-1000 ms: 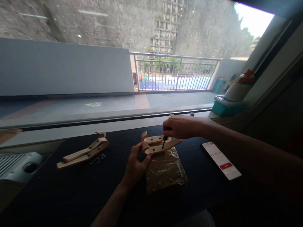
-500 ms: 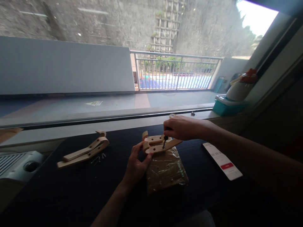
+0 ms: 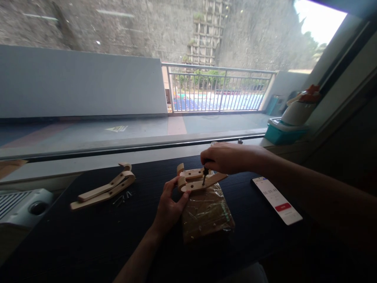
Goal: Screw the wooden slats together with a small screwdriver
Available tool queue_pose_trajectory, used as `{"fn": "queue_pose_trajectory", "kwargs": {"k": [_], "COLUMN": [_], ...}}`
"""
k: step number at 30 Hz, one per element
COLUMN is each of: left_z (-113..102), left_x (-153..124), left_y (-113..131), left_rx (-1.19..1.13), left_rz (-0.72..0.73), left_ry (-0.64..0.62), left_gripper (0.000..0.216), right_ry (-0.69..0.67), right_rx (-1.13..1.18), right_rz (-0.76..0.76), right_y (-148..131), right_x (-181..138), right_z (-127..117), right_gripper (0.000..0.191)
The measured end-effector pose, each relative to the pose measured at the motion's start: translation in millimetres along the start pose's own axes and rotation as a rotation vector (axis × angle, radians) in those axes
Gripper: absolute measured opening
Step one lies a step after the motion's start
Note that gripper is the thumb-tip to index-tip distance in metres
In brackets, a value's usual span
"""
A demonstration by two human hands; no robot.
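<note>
My right hand (image 3: 219, 157) is closed around the dark handle of a screwdriver (image 3: 205, 176). The tool's shaft points down, its tip at a hole in a curved wooden piece (image 3: 196, 185). My left hand (image 3: 171, 204) grips the curled end of that piece, thumb on top and fingers behind it. A second wooden part (image 3: 193, 173) lies just behind, with dark holes along it. Both rest on a box wrapped in clear plastic (image 3: 206, 216). To the left, two similar curved wooden pieces (image 3: 108, 188) lie side by side near several screws (image 3: 123, 198).
A phone (image 3: 278, 200) showing a running timer lies to the right on the black table (image 3: 141, 251). A roll of tape (image 3: 213, 144) is on the window sill behind my right hand. A teal box (image 3: 284, 133) stands at the far right, and a white heater (image 3: 26, 206) at the left.
My right hand has shifted slightly left and turned on the screwdriver, which stands a little differently tilted. My left hand and the wooden pieces keep their places.
</note>
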State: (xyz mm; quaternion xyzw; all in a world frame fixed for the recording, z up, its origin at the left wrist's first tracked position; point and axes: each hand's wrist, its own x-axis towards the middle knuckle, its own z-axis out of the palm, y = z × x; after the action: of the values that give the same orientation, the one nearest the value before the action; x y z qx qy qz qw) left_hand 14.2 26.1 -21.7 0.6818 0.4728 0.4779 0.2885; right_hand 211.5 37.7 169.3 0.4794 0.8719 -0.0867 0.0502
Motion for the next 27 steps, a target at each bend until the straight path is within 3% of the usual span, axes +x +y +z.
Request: {"fn": "queue_pose_trajectory", "kwargs": {"k": [8,14,27], "left_z": [0,0,1], "left_x": [0,0,0], "left_y": [2,2,0], "left_rx": [-0.005,-0.008,0.006], "left_rz": [-0.002,0.007,0.013], "left_ry": [0.003,0.001,0.012], "left_gripper": [0.044,0.044,0.043], "right_ry": [0.017,-0.06,-0.028], "right_rx": [-0.084,-0.047,-0.069], "right_rz": [0.076,-0.019,0.045], "right_y": [-2,-11,-1], "right_x": [3,-2,2], "right_z": [2,-8,1], "right_gripper": [0.031,0.019,0.026]}}
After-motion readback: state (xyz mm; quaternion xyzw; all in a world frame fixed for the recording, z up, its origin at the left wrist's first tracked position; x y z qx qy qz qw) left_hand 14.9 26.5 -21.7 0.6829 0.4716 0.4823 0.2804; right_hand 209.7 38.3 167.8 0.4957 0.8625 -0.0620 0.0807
